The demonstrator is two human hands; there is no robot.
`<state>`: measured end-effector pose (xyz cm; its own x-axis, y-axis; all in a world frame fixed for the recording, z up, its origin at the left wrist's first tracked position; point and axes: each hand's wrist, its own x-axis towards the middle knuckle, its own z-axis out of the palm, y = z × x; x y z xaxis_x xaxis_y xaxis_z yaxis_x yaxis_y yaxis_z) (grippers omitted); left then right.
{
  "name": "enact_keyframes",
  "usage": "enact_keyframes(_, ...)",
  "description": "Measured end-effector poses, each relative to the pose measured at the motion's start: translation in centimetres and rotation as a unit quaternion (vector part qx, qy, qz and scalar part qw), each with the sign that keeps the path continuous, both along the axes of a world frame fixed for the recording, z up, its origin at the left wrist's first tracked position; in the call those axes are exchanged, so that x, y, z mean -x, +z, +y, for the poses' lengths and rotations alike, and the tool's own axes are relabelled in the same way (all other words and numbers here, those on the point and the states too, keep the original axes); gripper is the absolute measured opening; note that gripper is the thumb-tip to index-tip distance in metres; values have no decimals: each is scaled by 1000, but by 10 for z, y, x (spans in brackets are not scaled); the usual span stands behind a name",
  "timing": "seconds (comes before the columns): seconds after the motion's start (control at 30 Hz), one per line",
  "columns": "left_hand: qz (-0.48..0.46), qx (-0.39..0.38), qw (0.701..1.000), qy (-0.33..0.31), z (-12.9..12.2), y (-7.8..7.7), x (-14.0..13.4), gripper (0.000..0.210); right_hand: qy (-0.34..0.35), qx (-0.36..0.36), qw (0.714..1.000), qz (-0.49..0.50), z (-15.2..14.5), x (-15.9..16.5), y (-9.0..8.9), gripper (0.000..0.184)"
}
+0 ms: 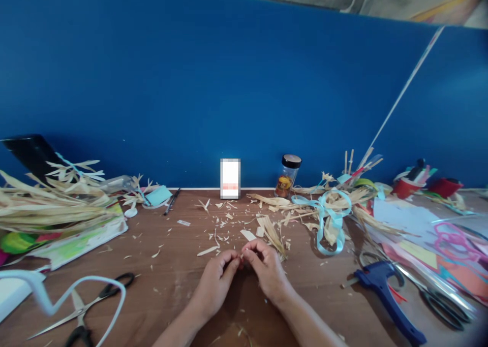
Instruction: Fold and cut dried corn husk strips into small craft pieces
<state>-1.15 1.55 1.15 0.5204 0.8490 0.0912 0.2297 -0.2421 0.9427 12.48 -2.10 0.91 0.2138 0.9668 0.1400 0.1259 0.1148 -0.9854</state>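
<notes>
Forearms (181, 322) slant inward, and here's the left hand (239, 258) right beside the right hand (244, 252)! Thumbs (230, 272) draw close to curled fingers (227, 255).

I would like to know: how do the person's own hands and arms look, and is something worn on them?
The left hand and right hand are both bare, without gloves. No watch, bracelet or ring shows. Both forearms are uncovered as far as the picture reaches, with no sleeve in sight. I see no clear markings.
</notes>
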Motion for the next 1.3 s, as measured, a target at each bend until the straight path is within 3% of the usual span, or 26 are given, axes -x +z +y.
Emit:
enact_keyframes(0.2, -7, 31, 999, 12, 0, -1, 2, 21, -25, -9, 999, -27, -1, -1, -1, 15)
enact_keyframes(0.5, -15, 3, 996, 84, 2, -7, 3, 24, -37, -18, 999, -31, 1, -2, -1, 14)
enact_keyframes(0.87, 2, -22, 988, 154, 2, -6, 6, 24, -37, -58, 980, -189, -4, 1, 4, 11)
enact_keyframes(1.17, -6, -19, 987, 158, 3, -6, 7, 22, -44, 34, 997, -46, -1, 0, 1, 12)
enact_keyframes(1.3, -4, -16, 987, 158, 4, -5, 7, 22, -47, 36, 998, -27, 0, -1, 0, 14)
